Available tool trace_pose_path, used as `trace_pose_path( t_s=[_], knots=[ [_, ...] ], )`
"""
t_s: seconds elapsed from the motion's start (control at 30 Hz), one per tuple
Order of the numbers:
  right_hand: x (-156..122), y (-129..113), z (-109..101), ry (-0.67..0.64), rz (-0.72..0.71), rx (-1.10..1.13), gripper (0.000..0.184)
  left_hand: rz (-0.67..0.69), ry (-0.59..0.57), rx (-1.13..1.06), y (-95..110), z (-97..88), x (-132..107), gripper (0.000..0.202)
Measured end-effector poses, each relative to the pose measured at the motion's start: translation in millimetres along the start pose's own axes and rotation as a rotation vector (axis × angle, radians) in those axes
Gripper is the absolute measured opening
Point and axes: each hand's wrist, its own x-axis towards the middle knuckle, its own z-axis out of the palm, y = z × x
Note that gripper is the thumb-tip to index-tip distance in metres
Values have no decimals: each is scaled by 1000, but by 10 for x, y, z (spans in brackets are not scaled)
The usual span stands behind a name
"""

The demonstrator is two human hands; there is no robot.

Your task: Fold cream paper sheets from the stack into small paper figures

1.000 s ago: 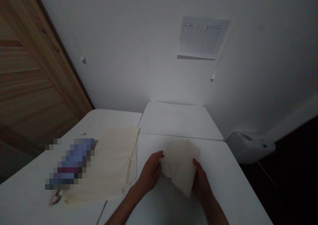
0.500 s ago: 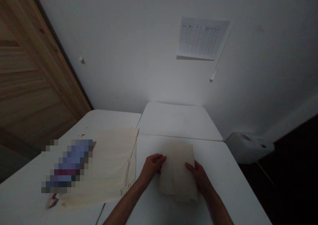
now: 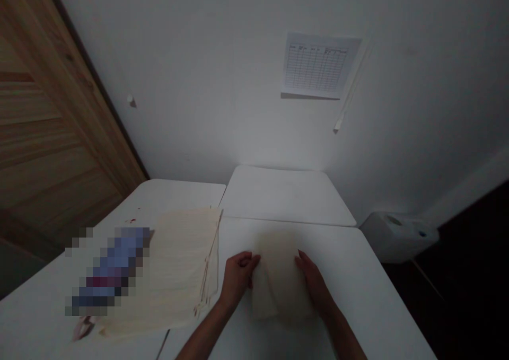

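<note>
A folded cream cloth piece point(image 3: 280, 275) lies on the white table point(image 3: 358, 275) in front of me. My left hand point(image 3: 237, 278) grips its left edge with the fingers curled. My right hand point(image 3: 313, 282) lies flat on its right side, fingers stretched out and pressing down. To the left lies a stack of several cream cloth bags point(image 3: 178, 264) with drawstrings along their right edge.
A blurred blue and red patch point(image 3: 109, 267) sits on the left of the stack. A wooden door point(image 3: 43, 132) stands at the left. A printed sheet point(image 3: 316, 66) hangs on the wall. A white bin point(image 3: 397, 235) stands on the floor at right.
The cloth was tilted and held up between both hands; now it lies squared on the table, and both hands have moved slightly closer together on it.
</note>
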Motion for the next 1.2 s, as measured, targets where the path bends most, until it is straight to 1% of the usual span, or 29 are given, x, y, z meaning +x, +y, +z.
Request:
trace_pose_path(
  t_s=[0.17,0.27,0.37,0.53,0.7,0.77,0.83,0.9,1.07,1.13,1.2],
  knots=[
    [-11,-4,55,-31,36,-72,60,11,-13,-40,7,10,-55,41],
    [-18,-6,116,-7,19,-122,60,27,-16,-84,34,8,-102,47],
    [-11,2,150,31,-21,-168,57,10,-35,-128,68,11,-150,50],
    [-38,-9,172,51,-35,-192,54,-29,4,-26,90,7,-180,43],
    [-107,-14,198,88,-37,-264,50,-46,-49,-23,34,-15,-216,39],
    [-122,4,202,117,-29,-287,50,-52,-46,-12,20,-25,-236,38],
    [-123,24,199,126,1,-264,52,-57,-38,-1,20,-35,-252,39],
    [-112,33,192,86,46,-179,56,-67,-36,-3,31,-49,-266,41],
    [-68,-2,185,-99,145,90,74,-62,-82,6,68,-105,-329,45],
    [-59,-13,199,-139,127,108,76,-63,-106,30,76,-136,-368,47],
    [-60,-11,218,-142,86,77,76,-64,-144,49,78,-171,-398,49]
  ],
)
